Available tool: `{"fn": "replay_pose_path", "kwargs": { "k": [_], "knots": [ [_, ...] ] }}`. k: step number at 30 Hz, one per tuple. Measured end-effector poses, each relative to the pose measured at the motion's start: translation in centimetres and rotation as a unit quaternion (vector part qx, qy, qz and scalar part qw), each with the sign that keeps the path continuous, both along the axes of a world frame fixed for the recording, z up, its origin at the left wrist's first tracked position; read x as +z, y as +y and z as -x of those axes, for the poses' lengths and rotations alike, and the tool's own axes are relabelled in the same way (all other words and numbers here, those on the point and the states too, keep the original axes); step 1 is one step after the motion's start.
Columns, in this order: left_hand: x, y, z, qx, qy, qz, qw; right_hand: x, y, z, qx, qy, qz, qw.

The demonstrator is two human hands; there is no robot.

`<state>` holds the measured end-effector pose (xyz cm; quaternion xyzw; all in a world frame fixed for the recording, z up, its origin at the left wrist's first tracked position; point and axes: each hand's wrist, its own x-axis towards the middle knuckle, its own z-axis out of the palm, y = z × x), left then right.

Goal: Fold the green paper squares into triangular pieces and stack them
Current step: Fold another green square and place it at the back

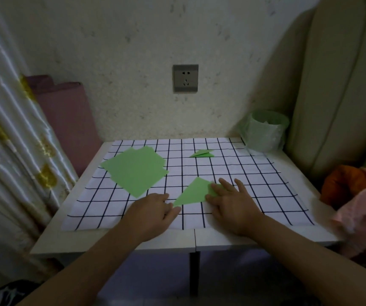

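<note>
A green paper folded into a triangle [192, 192] lies on the checked cloth [255, 184] near the table's front. My left hand [153, 212] pinches its near-left corner. My right hand [230, 199] lies flat with spread fingers, pressing the triangle's right corner, which is folded over. A loose pile of flat green paper squares [134, 170] sits at the back left of the cloth. A small folded green triangular piece [202, 153] rests at the back centre.
The small white table [115, 244] stands against a wall with a socket [185, 78]. A green-lined bin [266, 130] sits at the back right corner. A curtain hangs left, a beige cushion and pink and orange fabric [359, 195] lie right.
</note>
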<state>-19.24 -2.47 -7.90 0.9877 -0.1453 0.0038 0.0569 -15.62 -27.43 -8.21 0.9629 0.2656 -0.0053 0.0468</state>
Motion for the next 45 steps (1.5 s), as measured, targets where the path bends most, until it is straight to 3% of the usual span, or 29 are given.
{"fn": "replay_pose_path", "kwargs": {
  "k": [7,13,18,23,38,42,45],
  "knots": [
    [0.3,-4.4,-1.2,-0.045,-0.134,0.041,0.989,-0.8,0.2,-0.3,0.010,-0.017,-0.019,1.000],
    [-0.3,-7.4,-2.5,-0.087,0.019,0.087,0.992,-0.5,0.0,0.0,-0.006,0.005,-0.042,0.999],
    [-0.2,-7.6,-3.3,-0.089,0.015,0.016,0.996,-0.2,-0.8,0.1,-0.037,0.026,0.000,0.999],
    [0.0,-7.7,-3.4,-0.092,0.025,-0.031,0.995,0.2,-2.3,0.2,-0.079,-0.008,0.033,0.996],
    [-0.5,-7.3,-2.8,-0.093,0.016,0.026,0.995,0.5,-2.7,0.5,-0.204,-0.027,0.025,0.978],
    [-0.6,-7.1,-3.2,-0.079,0.004,0.027,0.997,0.1,-2.3,0.5,-0.161,-0.062,-0.043,0.984],
    [-0.4,-6.5,-3.7,-0.066,-0.003,0.053,0.996,-0.5,-1.3,0.1,-0.039,-0.068,-0.139,0.987]
  ]
}}
